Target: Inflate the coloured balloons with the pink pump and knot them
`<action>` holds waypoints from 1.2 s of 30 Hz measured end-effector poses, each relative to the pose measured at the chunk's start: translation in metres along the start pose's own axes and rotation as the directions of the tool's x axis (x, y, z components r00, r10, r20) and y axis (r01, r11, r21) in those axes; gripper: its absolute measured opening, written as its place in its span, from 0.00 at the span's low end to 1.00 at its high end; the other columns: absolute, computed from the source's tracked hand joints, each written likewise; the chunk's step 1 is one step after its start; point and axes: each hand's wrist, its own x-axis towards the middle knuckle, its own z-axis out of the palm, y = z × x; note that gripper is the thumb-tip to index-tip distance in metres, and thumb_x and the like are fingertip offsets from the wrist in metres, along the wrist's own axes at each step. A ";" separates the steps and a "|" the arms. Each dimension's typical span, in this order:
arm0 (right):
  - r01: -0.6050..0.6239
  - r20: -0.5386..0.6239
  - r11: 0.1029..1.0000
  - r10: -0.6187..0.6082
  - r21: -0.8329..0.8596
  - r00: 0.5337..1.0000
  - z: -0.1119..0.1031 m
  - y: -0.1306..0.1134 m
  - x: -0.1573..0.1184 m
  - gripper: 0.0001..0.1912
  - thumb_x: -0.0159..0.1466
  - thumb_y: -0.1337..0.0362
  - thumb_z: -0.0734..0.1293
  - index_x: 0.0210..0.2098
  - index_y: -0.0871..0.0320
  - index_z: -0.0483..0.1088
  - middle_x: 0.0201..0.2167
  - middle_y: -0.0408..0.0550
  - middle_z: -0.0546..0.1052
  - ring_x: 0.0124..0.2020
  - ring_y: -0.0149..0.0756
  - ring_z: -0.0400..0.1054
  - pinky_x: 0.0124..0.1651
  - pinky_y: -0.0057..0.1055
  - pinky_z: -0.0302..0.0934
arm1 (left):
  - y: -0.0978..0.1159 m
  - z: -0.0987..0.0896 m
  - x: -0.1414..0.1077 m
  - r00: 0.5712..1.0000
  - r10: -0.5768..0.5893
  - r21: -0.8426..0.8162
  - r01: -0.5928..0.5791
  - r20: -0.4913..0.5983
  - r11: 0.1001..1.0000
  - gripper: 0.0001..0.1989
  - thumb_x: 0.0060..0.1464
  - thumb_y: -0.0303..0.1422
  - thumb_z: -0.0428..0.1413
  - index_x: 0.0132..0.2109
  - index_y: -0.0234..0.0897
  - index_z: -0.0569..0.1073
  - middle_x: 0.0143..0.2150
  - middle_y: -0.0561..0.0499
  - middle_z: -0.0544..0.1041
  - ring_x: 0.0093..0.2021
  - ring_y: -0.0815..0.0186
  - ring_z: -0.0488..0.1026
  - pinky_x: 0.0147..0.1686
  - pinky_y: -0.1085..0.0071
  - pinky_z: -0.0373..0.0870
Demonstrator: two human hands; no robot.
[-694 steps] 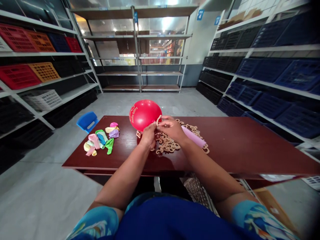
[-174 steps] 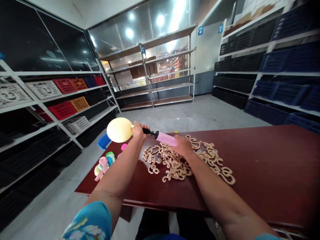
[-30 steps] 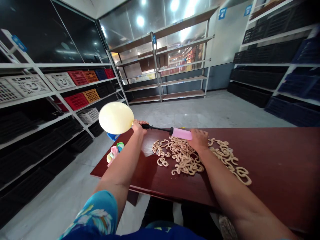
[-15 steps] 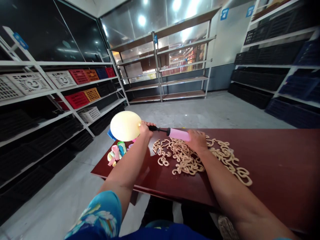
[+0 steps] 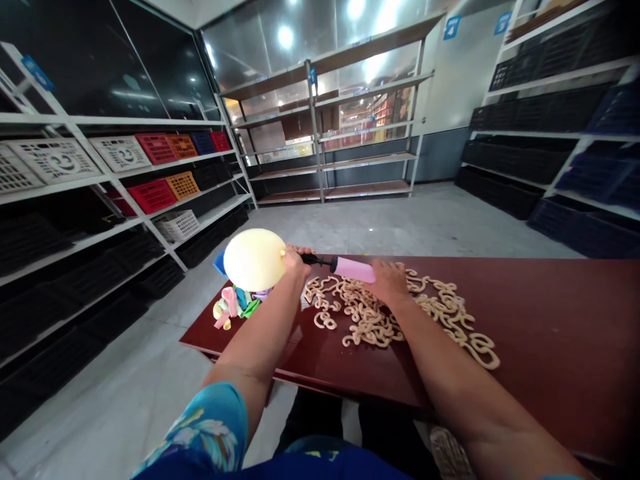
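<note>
Flat balloons (image 5: 233, 304) sit at the bench (image 5: 550, 320) left edge, bare floor beyond. Your left hand (image 5: 295, 262) has its fingers clamped on the neck of the pale yellow balloon (image 5: 255, 259), out over that corner. Your right hand (image 5: 387, 283) has fingers wrapped round the pink pump (image 5: 353, 269), above the beige clip pile (image 5: 380, 313). Bench right of it bare to the edge.

We see a pale yellow balloon (image 5: 255, 259), inflated and round, fixed on the black nozzle of a pink hand pump (image 5: 350, 268) lying level above the table.
</note>
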 end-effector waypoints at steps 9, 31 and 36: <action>0.212 -0.040 0.975 -0.210 0.069 0.977 -0.044 -0.016 -0.003 0.36 0.56 0.48 0.62 0.59 0.57 0.51 0.50 0.56 0.67 0.48 0.47 0.60 0.52 0.42 0.42 | -0.005 -0.004 -0.019 1.000 0.000 -0.070 0.001 0.004 0.998 0.12 0.52 0.31 0.46 0.24 0.39 0.52 0.15 0.59 0.54 0.14 0.72 0.58 0.22 0.70 0.62; 0.173 0.520 0.981 -0.105 -0.084 0.848 -0.099 0.027 -0.025 0.38 0.51 0.62 0.64 0.60 0.42 0.49 0.53 0.50 0.62 0.40 0.39 0.66 0.35 0.29 0.55 | -0.014 -0.034 -0.044 0.992 -0.125 0.232 0.122 0.000 0.965 0.19 0.56 0.41 0.47 0.22 0.38 0.53 0.14 0.58 0.57 0.15 0.73 0.60 0.20 0.75 0.63; 0.029 0.555 0.988 0.059 -0.150 0.830 -0.071 0.046 -0.033 0.36 0.54 0.62 0.62 0.61 0.43 0.47 0.57 0.53 0.60 0.47 0.47 0.64 0.41 0.37 0.56 | -0.026 -0.038 -0.077 0.965 -0.151 0.361 0.065 0.214 0.930 0.21 0.53 0.41 0.51 0.20 0.39 0.50 0.12 0.60 0.49 0.12 0.75 0.52 0.14 0.76 0.54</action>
